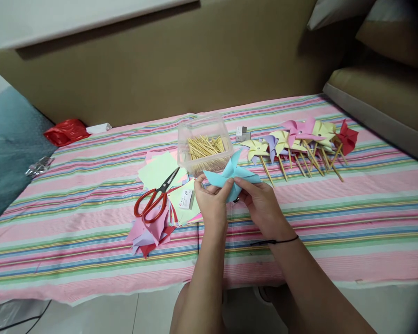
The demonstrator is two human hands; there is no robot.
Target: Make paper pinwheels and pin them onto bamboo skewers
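Observation:
A light blue paper pinwheel [231, 172] with folded blades is held up between both hands. My left hand [212, 197] grips it from the left, thumb pressed near its centre. From the right, my right hand [261, 204] pinches it, its thumb also at the centre. Just under the paper, by the right fingers, a small dark thing shows; I cannot make out what it is. No stick is visible on this pinwheel. Left of my hands lie red-handled scissors [156, 197] on sheets of coloured paper [160, 169], beside a small white box [186, 199].
A clear plastic box [186, 139] of wooden sticks [207, 146] stands behind my hands. Several finished pinwheels [301, 132] lie to the right, near a small grey box [242, 133]. Cut paper pieces [149, 232] lie front left; a red plastic bag [68, 132] sits far left on the striped cloth [73, 222].

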